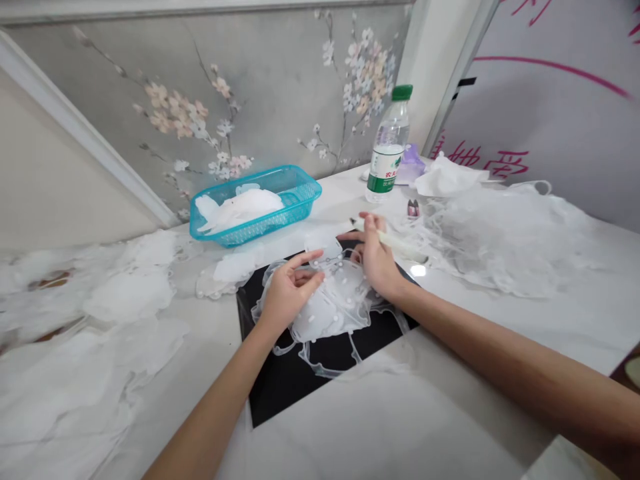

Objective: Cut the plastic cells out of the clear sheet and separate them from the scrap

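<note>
A translucent white sheet with raised dots (pixel 335 307) lies on a black mat (pixel 300 373) on the white table. My left hand (pixel 287 290) rests on the sheet's left side, fingers stretched flat and pressing it down. My right hand (pixel 375 257) is closed round a white pen-like tool (pixel 395 243), whose tip points left near the sheet's upper edge. Thin trimmed strips of the same clear material curl round the sheet on the mat.
A teal basket (pixel 300 193) with white pieces stands behind the mat. A plastic bottle (pixel 387 150) with a green cap stands at the back. A heap of white scraps (pixel 500 233) lies right, and more white pieces (pixel 100 320) cover the left.
</note>
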The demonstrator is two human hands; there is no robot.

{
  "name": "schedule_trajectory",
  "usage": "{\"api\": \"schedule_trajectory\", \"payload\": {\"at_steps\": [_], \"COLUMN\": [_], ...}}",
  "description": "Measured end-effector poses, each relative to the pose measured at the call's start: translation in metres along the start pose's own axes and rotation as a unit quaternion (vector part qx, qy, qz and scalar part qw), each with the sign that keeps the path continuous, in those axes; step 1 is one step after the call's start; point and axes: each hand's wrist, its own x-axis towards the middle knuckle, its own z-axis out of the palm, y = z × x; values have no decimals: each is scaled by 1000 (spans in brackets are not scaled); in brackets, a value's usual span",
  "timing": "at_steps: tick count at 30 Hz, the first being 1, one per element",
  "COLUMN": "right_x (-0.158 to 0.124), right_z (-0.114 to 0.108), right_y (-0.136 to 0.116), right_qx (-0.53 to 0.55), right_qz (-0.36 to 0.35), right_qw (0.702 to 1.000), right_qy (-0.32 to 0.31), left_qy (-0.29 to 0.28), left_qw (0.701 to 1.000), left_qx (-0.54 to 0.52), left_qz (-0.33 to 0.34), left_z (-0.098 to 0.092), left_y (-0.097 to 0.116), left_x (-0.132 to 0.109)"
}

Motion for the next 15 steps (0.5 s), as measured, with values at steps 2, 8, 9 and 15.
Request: {"api": "schedule_trajectory", "payload": {"at_steps": [2, 8, 9, 15], "right_x": [8, 13, 10, 4], "right_z": [-7, -16, -16, -23], "right_y": [-5, -26, -31, -50], "right_qx": [-30, -2, 0, -65], "right_qz": [-74, -143, -134, -103], "right_qw": [995, 986, 984, 959], "right_qy": [58, -85, -115, -257], "left_qy": [-11, -28, -28, -39], "left_qw": [1000, 999, 999, 997], "left_qx": [14, -21, -30, -73], "left_qz": [2, -6, -8, -10], "left_z": [-1, -4, -4, -6], "left_y": [1, 0, -1, -6], "left_x": [0, 2, 2, 6]}}
